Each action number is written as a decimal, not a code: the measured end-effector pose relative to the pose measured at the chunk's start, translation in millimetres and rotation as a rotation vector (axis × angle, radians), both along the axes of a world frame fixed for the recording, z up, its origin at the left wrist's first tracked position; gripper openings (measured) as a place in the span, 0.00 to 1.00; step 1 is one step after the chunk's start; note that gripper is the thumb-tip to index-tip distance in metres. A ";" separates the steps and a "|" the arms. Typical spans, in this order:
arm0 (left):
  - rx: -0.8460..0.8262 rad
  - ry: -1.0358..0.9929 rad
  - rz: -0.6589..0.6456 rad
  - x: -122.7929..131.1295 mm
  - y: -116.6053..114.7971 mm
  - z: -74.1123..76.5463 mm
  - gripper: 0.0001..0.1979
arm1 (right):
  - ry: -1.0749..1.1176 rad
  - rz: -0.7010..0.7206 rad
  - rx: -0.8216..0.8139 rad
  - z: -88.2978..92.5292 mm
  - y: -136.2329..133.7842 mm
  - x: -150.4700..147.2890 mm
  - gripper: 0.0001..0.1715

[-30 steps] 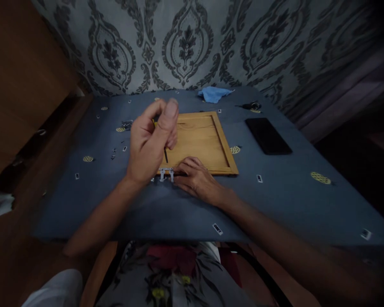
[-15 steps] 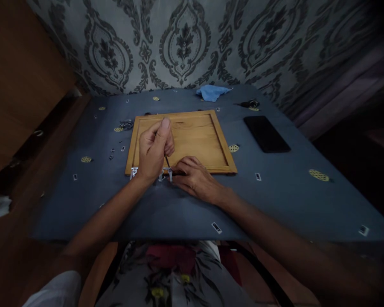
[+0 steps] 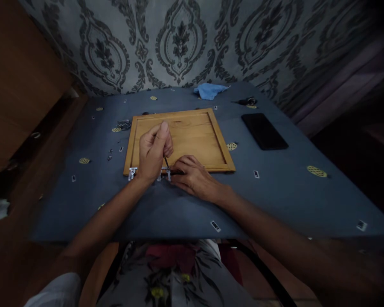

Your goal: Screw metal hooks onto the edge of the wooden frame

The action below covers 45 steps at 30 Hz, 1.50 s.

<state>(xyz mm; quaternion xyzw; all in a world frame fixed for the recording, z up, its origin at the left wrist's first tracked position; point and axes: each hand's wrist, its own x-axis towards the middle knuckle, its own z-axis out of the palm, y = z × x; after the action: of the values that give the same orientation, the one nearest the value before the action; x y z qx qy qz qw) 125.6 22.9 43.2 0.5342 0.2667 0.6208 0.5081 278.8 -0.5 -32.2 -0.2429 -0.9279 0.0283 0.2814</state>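
Note:
My left hand (image 3: 155,149) is a closed fist, thumb on top, around a screwdriver whose handle is hidden. Only its thin dark shaft (image 3: 167,162) shows, pointing down at a metal bracket (image 3: 168,174) on the near edge of a framed wooden panel (image 3: 198,138). From the right, my right hand (image 3: 193,177) reaches low over that edge, its fingertips pinched at the bracket. A second silvery bracket (image 3: 132,172) sits at the panel's near left corner. The fist hides part of the edge between them.
Small screws (image 3: 110,154) and a coil of wire (image 3: 124,124) lie left of the panel on the blue tablecloth (image 3: 185,217). To the right are a black phone (image 3: 265,131) and a dark tool-like item (image 3: 248,101). A blue cloth (image 3: 209,90) rests at the back by the patterned curtain.
The view has shifted slightly, so the table items appear a little farther left and higher. The left fist is marginally lower over the panel; both hands keep their grips.

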 end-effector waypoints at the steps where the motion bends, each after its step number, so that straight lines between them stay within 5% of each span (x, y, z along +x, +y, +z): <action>1: -0.002 0.004 0.000 -0.4 0.1 -0.4 0.29 | -0.001 0.000 -0.001 -0.2 0.1 0.0 0.13; 8: 0.030 0.112 -0.009 -7.1 6.4 1.4 0.21 | -0.017 -0.004 -0.016 -0.3 0.1 0.3 0.15; 20: -0.143 0.068 -0.021 4.5 11.6 14.8 0.05 | -0.007 -0.010 -0.004 -1.4 0.4 -0.3 0.16; 26: -0.036 0.134 -0.207 -2.4 11.9 8.7 0.13 | -0.002 0.000 -0.019 0.2 -0.2 0.5 0.16; 30: 0.161 0.416 -0.169 -13.2 16.7 10.7 0.15 | -0.011 0.001 -0.015 1.5 -0.2 0.3 0.16; 34: 0.480 0.947 0.077 -26.3 19.4 23.3 0.17 | -0.022 -0.008 -0.021 1.2 -0.1 -0.2 0.16; 37: 0.547 1.245 0.204 -33.4 20.6 31.4 0.15 | -0.027 -0.012 -0.017 -0.4 0.3 0.0 0.17; 45: 0.572 1.468 0.126 -44.2 16.9 48.6 0.03 | -0.010 -0.001 0.000 -2.1 1.4 0.7 0.19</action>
<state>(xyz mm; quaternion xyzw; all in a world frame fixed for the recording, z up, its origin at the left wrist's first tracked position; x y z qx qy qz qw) 81.4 39.8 91.8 0.9011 0.3937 0.1815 0.0089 279.5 0.8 -34.3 -0.2435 -0.9292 0.0269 0.2766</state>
